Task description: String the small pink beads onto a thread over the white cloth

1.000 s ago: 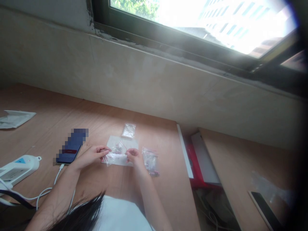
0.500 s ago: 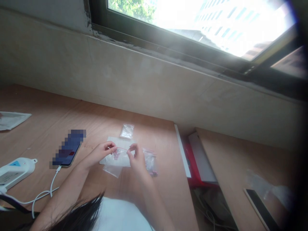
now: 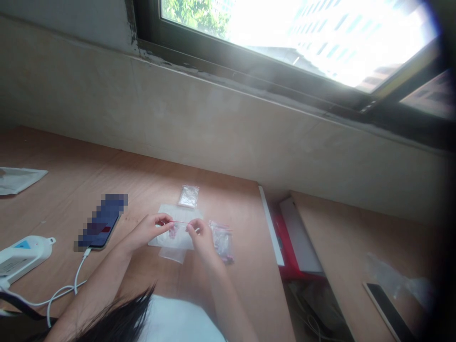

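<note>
My left hand (image 3: 154,230) and my right hand (image 3: 201,237) pinch the two ends of the red zip strip of a small clear zip bag (image 3: 181,229). The strip is stretched level between my fingertips. Something small and pinkish shows through the plastic near my left fingers; I cannot make out what it is. Under my hands lies a white sheet (image 3: 165,210). Clear plastic (image 3: 172,255) sticks out below the sheet's near edge. Beside my right hand is a stack of clear zip bags with red strips (image 3: 223,240). Another filled clear packet (image 3: 188,195) lies beyond the sheet.
Left on the wooden table (image 3: 142,171) lies a phone (image 3: 103,223) on a white cable (image 3: 75,280), with a white power strip (image 3: 26,256) beside it. A white packet (image 3: 21,179) lies farther back. Past a gap with a red object (image 3: 288,247) stands a second table (image 3: 338,228).
My right hand has dropped slightly and moved a little left, leaving the red strip more level. The clear plastic below the sheet has shifted to the right.
</note>
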Demonstrator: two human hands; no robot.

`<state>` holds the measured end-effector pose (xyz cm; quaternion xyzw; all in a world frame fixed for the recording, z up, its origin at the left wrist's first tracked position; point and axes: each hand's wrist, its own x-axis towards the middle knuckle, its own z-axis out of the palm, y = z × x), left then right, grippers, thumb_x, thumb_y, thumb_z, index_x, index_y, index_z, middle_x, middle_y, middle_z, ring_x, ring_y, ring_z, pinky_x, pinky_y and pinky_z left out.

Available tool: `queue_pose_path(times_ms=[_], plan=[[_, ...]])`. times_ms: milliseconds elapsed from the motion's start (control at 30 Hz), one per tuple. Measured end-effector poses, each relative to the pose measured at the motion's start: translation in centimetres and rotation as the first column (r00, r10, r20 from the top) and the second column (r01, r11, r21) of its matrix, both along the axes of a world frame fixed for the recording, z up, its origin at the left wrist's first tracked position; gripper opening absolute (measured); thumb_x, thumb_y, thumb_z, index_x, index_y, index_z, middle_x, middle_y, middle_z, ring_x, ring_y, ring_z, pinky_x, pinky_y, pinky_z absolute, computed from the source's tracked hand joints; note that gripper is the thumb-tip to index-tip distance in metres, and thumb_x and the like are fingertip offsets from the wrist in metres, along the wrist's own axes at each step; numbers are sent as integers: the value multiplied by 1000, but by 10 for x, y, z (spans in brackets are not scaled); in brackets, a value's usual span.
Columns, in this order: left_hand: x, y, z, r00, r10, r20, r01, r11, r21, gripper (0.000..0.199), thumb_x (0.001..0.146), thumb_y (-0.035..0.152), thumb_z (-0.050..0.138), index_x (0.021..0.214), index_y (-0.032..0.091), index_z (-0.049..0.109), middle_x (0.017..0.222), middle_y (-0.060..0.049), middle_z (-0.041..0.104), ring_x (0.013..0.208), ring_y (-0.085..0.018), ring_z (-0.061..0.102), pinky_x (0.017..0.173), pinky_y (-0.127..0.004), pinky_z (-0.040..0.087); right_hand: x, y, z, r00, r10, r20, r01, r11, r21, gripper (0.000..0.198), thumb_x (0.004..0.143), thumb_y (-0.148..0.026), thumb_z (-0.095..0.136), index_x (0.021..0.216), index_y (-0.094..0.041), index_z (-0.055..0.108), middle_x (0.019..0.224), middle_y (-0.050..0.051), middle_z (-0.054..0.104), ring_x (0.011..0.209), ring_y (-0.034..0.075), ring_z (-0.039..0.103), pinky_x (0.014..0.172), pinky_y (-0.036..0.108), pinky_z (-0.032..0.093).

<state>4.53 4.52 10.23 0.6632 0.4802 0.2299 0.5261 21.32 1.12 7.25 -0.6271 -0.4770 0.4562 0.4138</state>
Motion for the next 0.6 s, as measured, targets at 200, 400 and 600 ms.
queue_pose_path(times_ms=[200,400,600], plan=[[3,-3,1,999,-34,22,33,999,29,24,74,36,47,68,16,58,69,-2,61,70,-17,55,66,-25,39,-2,2,-4,989,75,-124,-76,997,-6,16,67,-32,52,65,-16,55,66,1,57,64,14,51,60,24,37],[10,-5,-3,990,-131,59,135,989,-57,26,75,40,43,71,17,54,68,1,55,66,-14,51,61,-22,38,-7,-2,-8,1000,21,-23,-21,1000,8,12,66,-28,52,61,-17,53,62,0,55,62,13,49,60,24,36],[14,-3,-5,992,-115,49,114,993,21,25,77,36,41,64,17,52,62,2,52,64,-13,49,62,-22,36,-6,-2,-4,979,67,-192,-77,996,-44,19,67,-35,54,68,-16,57,69,2,60,66,15,53,63,25,37]])
